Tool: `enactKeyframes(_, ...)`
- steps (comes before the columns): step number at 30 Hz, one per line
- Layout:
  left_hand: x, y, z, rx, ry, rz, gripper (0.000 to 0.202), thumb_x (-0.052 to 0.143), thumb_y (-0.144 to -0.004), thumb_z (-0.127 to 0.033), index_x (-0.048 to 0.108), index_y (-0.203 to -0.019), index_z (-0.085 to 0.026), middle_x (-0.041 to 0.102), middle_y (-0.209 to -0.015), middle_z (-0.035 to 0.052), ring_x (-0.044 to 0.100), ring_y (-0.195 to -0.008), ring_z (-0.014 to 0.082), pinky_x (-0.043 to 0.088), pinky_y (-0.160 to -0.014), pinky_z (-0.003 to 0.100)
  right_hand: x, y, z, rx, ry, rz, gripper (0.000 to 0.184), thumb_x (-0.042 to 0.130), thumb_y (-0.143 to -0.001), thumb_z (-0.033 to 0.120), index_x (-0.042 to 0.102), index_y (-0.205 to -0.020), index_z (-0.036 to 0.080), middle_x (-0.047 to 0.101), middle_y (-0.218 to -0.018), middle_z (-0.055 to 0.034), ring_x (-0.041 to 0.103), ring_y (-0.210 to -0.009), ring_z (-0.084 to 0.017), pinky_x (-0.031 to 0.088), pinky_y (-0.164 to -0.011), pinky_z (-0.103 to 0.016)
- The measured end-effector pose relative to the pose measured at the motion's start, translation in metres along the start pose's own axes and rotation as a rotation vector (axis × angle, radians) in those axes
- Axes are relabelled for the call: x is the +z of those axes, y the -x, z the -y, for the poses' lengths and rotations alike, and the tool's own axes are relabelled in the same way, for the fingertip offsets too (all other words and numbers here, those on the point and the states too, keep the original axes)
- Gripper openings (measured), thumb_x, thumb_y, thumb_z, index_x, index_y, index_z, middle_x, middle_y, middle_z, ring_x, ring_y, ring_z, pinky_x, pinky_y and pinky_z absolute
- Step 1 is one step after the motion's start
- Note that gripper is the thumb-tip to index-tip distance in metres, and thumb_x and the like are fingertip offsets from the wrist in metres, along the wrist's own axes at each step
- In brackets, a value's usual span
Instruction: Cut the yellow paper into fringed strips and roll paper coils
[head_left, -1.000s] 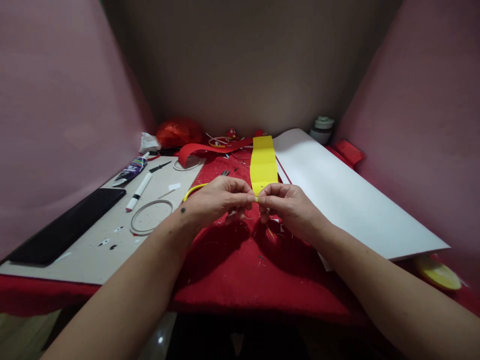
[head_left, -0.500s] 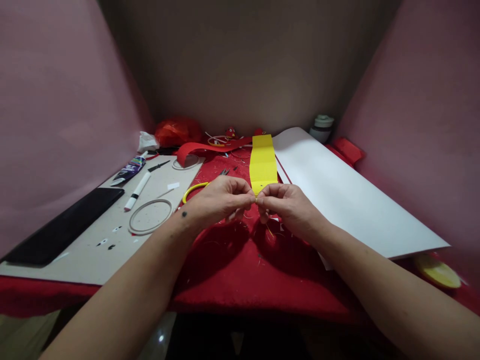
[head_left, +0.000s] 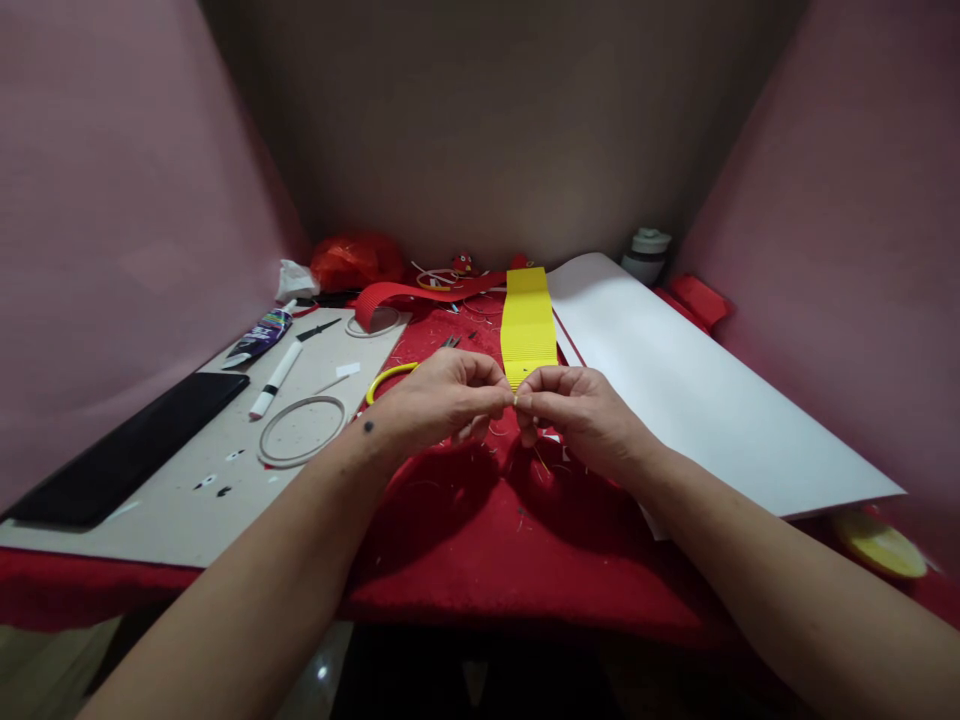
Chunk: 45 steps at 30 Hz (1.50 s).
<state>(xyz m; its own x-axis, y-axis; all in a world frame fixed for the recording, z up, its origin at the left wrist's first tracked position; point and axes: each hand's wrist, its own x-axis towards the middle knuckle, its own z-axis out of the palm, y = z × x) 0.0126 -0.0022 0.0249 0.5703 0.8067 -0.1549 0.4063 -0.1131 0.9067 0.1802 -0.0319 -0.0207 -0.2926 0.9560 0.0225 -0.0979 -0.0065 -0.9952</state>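
Note:
My left hand (head_left: 465,395) and my right hand (head_left: 566,408) meet fingertip to fingertip above the red cloth (head_left: 465,550). Both are closed in a pinch around a tiny yellow piece (head_left: 515,399), mostly hidden by the fingers. Just behind them lies a strip of yellow corrugated paper (head_left: 529,315), its near end covered by my hands. Beside my left wrist shows a yellow tool handle (head_left: 391,377); dark pointed tips (head_left: 450,342) stick out beyond that hand. A thin yellow sliver (head_left: 541,460) is under my right hand.
A grey board (head_left: 172,510) on the left bears a black tablet-like slab (head_left: 135,450), a white marker (head_left: 276,380), a glue tube (head_left: 261,335) and a coiled strip (head_left: 302,432). Red corrugated strip (head_left: 427,293) curves behind. On the right lies a large white sheet (head_left: 705,400).
My hands keep the same pinch, with barely any shift of the fingers. The whole view has moved very slightly; the things on the table stay in place.

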Motion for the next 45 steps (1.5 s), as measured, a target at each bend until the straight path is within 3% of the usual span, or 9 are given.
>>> enactKeyframes(40,0.001,0.0014,0.0011,-0.022,0.017,-0.016,0.013,0.056,-0.079,-0.018,0.052,-0.067,-0.014,0.047,-0.043,-0.0044,0.039,-0.035,0.0046,0.027,-0.035,0.017,0.0011,-0.0001,-0.001,0.009,-0.018,0.007,0.017,0.065,-0.077,0.029,0.059,-0.069,0.015,0.058,-0.051,0.0015,0.047,-0.039,-0.007,0.036,-0.039,-0.02)
enactKeyframes(45,0.0003,0.001,0.002,-0.006,0.038,-0.004,0.013,0.057,-0.077,-0.02,0.052,-0.067,-0.014,0.048,-0.043,-0.0043,0.039,-0.035,0.0047,0.027,-0.035,0.017,0.0003,-0.0015,-0.0035,-0.028,-0.021,0.005,0.017,0.067,-0.076,0.03,0.06,-0.07,0.016,0.059,-0.056,0.0006,0.051,-0.047,-0.009,0.039,-0.045,-0.021)
